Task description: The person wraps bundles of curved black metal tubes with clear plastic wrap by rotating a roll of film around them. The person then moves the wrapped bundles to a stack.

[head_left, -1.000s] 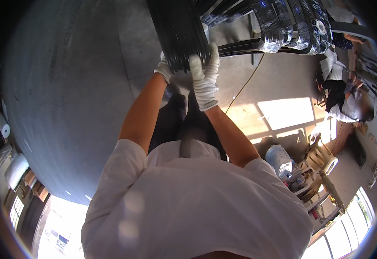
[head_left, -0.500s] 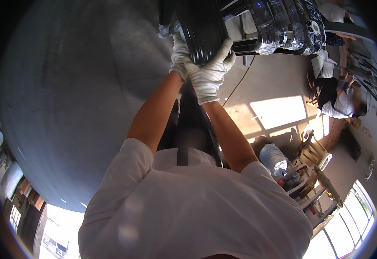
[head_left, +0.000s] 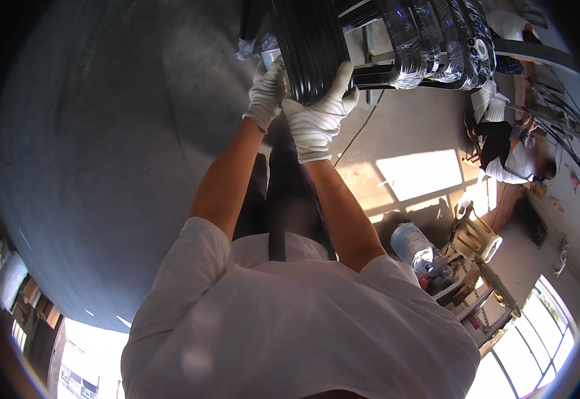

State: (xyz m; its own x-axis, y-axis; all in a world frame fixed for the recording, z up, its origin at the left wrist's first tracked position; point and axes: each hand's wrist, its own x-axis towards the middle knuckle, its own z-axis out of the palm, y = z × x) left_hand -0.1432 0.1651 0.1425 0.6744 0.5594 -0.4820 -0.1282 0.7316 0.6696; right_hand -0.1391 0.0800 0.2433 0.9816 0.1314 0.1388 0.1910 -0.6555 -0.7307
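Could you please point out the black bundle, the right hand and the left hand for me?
Black bundle [head_left: 311, 53]: head view, middle of its ribbed side.
Right hand [head_left: 317, 121]: head view, on its gloved middle.
Left hand [head_left: 264, 95]: head view, on its gloved middle.

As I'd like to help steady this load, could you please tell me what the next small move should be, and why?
I would probably settle the left hand more firmly against the left side of the black strip bundle: the right hand cups its near end, while whether the left one grips is hard to see.
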